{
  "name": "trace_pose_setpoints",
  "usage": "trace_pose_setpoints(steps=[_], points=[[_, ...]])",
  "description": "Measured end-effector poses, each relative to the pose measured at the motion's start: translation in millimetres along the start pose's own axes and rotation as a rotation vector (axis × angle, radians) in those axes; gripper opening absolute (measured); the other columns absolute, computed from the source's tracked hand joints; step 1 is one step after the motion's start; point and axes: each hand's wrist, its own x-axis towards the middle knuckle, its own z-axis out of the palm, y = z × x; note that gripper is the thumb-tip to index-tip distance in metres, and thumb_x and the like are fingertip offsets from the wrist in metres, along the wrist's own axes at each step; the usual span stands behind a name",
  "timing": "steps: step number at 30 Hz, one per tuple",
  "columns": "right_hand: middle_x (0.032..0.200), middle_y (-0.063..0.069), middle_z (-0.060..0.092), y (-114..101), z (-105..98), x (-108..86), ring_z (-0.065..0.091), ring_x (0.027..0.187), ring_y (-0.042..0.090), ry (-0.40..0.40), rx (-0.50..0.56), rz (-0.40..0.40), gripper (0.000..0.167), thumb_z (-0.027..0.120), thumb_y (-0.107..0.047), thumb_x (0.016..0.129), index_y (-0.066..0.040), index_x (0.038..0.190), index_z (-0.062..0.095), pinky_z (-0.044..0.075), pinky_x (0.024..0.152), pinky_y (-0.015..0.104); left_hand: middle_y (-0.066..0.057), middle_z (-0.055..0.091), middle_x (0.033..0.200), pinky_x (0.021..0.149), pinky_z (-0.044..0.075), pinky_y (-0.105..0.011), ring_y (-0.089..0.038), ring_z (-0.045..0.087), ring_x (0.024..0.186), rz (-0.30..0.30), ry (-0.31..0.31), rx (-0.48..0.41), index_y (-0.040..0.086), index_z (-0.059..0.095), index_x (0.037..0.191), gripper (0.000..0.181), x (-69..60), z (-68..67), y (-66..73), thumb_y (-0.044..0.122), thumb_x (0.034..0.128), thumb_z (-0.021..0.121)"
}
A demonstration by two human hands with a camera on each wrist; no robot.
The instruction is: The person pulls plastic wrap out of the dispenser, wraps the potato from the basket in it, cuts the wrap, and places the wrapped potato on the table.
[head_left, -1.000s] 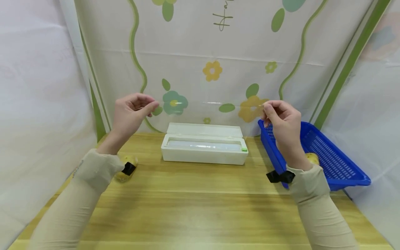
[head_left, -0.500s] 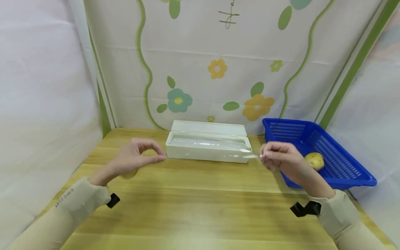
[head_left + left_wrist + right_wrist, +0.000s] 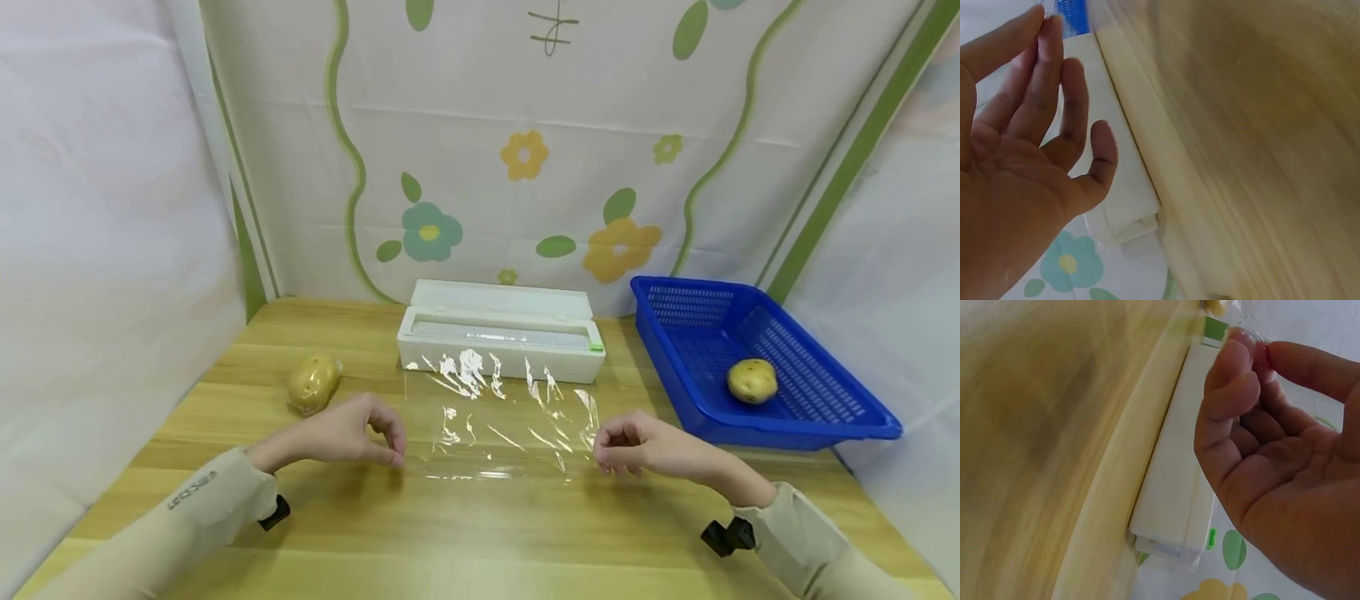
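A clear sheet of plastic film (image 3: 495,425) is spread between the two hands, just in front of the white box, with creases catching the light. The left hand (image 3: 348,432) pinches its left near corner between thumb and forefinger. At the right near corner, the right hand (image 3: 652,450) pinches the film the same way. Both wrist views show thumb and fingertips meeting at the film: left hand (image 3: 1035,119), right hand (image 3: 1279,431). Whether the film touches the table is hard to tell.
Behind the film stands the white box (image 3: 498,358), lid raised, with a roll inside. A potato (image 3: 313,383) that looks wrapped in film lies on the wooden table (image 3: 465,542) at left. On the right, a blue basket (image 3: 678,392) holds another potato (image 3: 752,381).
Both hands have come down and nearer the body, bringing the film from in front of the backdrop to low over the table. The film now shows spread out wider.
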Motion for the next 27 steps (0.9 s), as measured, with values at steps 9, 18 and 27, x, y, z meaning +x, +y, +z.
trace_pose_setpoints(steps=[9,18,27], points=[[0.085,0.025,0.065,6.3,2.6,-2.8,0.058,0.065,0.019,-0.091,0.040,0.008,0.015,0.055,-0.008,0.101,0.000,0.095,0.066,0.046,0.050,0.028,0.002,0.071,0.084,0.081,0.053,-0.036,-0.018,0.068,0.083,-0.014,-0.075,-0.089,0.016,0.072,0.085,0.007,-9.0,9.6,-6.2,0.015,0.0843,0.079],[0.076,0.029,0.058,17.9,-0.8,-3.1,0.052,0.063,0.013,-0.088,0.013,0.012,0.014,0.062,-0.011,0.097,0.001,0.093,0.069,0.045,0.050,0.026,0.003,0.071,0.084,0.075,0.054,-0.030,-0.019,0.068,0.081,-0.092,-0.034,-0.084,0.014,0.071,0.085,0.008,-10.6,17.2,-17.9,0.013,0.0836,0.079],[0.078,0.009,0.068,24.5,10.3,-0.8,0.054,0.067,0.000,-0.160,-0.100,-0.125,0.006,0.069,-0.006,0.092,-0.006,0.090,0.074,0.045,0.055,0.017,0.002,0.072,0.084,0.067,0.054,-0.029,-0.018,0.069,0.078,-0.086,-0.030,-0.069,0.012,0.072,0.090,0.004,-11.9,22.7,-20.2,0.016,0.0899,0.074]])
